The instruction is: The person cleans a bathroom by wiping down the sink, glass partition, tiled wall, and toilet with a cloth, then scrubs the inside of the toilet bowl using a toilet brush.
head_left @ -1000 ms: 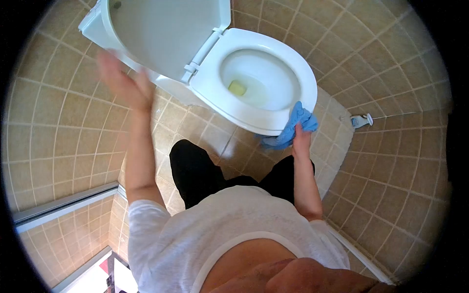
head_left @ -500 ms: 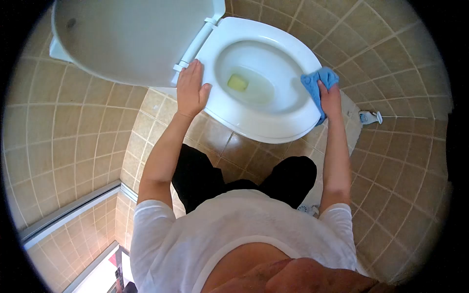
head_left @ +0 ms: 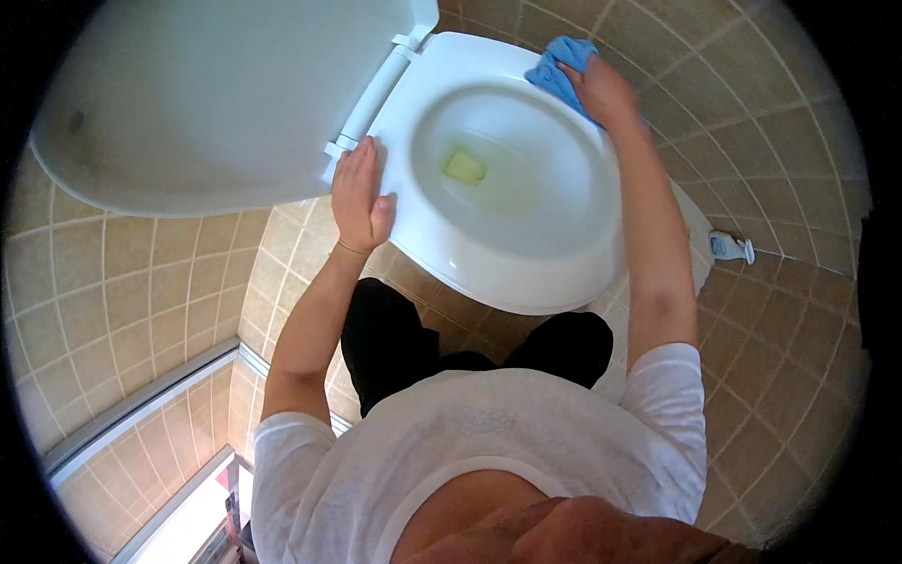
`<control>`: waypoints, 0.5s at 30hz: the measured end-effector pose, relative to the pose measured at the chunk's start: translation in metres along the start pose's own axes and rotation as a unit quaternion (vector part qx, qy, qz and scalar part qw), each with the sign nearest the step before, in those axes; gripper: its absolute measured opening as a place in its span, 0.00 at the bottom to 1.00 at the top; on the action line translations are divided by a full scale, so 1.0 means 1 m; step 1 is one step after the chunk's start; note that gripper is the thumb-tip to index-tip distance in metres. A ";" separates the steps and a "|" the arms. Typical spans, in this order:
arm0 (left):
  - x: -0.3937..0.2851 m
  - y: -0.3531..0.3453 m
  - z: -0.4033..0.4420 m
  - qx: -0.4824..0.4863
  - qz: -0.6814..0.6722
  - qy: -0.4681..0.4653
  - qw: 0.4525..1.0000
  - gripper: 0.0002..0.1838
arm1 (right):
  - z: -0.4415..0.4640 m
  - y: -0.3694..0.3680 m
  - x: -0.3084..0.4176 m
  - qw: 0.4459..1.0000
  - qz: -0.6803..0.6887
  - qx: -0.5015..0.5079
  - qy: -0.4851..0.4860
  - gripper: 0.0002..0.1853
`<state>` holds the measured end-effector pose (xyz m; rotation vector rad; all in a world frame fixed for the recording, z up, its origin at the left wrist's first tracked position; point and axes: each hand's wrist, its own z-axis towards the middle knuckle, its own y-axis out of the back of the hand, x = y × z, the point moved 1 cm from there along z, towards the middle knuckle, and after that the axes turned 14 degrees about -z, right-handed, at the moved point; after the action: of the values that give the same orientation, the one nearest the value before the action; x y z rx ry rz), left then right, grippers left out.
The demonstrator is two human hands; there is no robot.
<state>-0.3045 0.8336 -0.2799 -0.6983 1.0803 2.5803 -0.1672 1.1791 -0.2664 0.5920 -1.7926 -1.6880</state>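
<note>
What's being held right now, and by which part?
Right hand: blue cloth, held by bunched folds; exact part unclear. Left hand: nothing, resting open against the toilet seat.

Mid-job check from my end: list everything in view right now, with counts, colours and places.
Toilet lid: 1, white, raised at upper left
Hinge bar: 1, white, between lid and seat
Toilet seat: 1, white, upper centre, around the bowl
Toilet bowl: 1, white, inside the seat ring
Patch: 1, yellow-green, bottom of bowl
Blue cloth: 1, blue, at the seat's far right edge
Container: 1, whitish, right of the toilet
Tiles: many, tan, surrounding the toilet
Rail: 1, silvery, lower left
Bright area: 1, whitish, bottom left, unclear
Shirt: 1, white, lower centre
Trousers: 1 pair, black, below the toilet
Left grip: 1, bare, on seat edge near hinge
Right grip: 1, bare, holding the cloth
</note>
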 end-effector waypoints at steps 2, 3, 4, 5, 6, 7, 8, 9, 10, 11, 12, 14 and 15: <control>-0.001 0.001 -0.001 0.003 -0.001 0.002 1.000 0.33 | 0.010 0.003 0.024 1.000 -0.022 0.015 0.008 0.29; -0.001 0.000 -0.001 0.001 -0.003 0.000 1.000 0.33 | 0.016 0.003 0.035 0.999 -0.024 0.001 0.034 0.29; 0.000 0.000 -0.001 -0.001 -0.005 -0.003 1.000 0.33 | 0.021 0.003 0.047 0.998 -0.026 -0.012 0.060 0.29; 0.001 0.000 -0.002 -0.001 -0.004 -0.001 1.000 0.33 | 0.026 0.003 0.058 0.998 -0.025 -0.012 0.061 0.29; 0.001 0.000 -0.002 0.004 -0.006 0.005 1.000 0.34 | 0.029 0.003 0.069 0.997 -0.021 -0.014 0.072 0.28; 0.002 0.000 -0.003 0.008 -0.009 0.012 1.000 0.36 | 0.032 0.003 0.079 0.996 -0.017 -0.016 0.082 0.26; 0.001 0.000 -0.003 0.008 -0.008 0.013 1.000 0.36 | 0.035 0.001 0.086 0.996 -0.016 -0.015 0.083 0.26; 0.000 0.000 -0.001 0.002 -0.010 0.004 1.000 0.34 | 0.038 -0.001 0.094 0.994 -0.009 -0.040 0.097 0.27; -0.001 0.000 -0.001 -0.006 -0.013 -0.005 1.000 0.32 | 0.040 -0.003 0.101 0.992 -0.002 -0.065 0.111 0.28; 0.001 0.000 -0.001 -0.006 -0.012 -0.004 1.000 0.32 | 0.043 -0.004 0.109 0.992 -0.002 -0.064 0.112 0.28; 0.002 0.000 -0.002 -0.007 -0.013 -0.008 1.000 0.32 | 0.044 -0.004 0.118 0.991 -0.002 -0.064 0.115 0.27; 0.002 0.000 -0.002 -0.008 -0.013 -0.012 1.000 0.32 | 0.047 -0.005 0.127 0.991 0.000 -0.065 0.119 0.27; 0.001 0.000 -0.002 -0.011 -0.015 -0.012 1.000 0.31 | 0.047 -0.007 0.131 0.987 -0.009 -0.097 0.125 0.26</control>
<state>-0.3049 0.8322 -0.2818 -0.6804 1.0269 2.5727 -0.2944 1.1234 -0.2580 0.7013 -1.4329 -1.6928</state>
